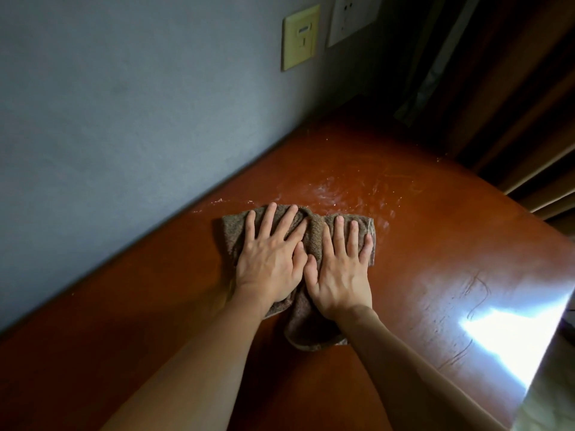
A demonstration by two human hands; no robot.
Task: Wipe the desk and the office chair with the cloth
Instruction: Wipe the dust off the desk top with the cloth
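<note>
Centrally, a brown terry cloth [313, 233] lies bunched on the reddish-brown counter [435, 244], directly beneath both hands and near the grey-blue wall [124, 119] that runs along the counter's far edge. Left hand [270, 265]: palm down on the cloth's left half, fingers straight and spread, tips reaching almost to the cloth's far hem. Right hand [339, 275]: likewise flat and palm down on the right half, fingers straight and a little apart, little finger at the cloth's right edge; neither hand curls round the fabric (both press it rather than grip it). The two thumbs lie side by side at the middle, touching or nearly so. A fold of cloth extends from under the right wrist toward the viewer. Beyond the fingertips, pale dusty streaks [336, 191] mark the counter surface. To the right, thin dark scribbled lines [473, 293] run beside a bright patch of glare [513, 331]; they do not read as letters. On the wall, a yellow plate [300, 37] and a white socket plate [351, 17] sit side by side, their markings too small to read. Brown curtain folds [513, 88] hang at upper right.
</note>
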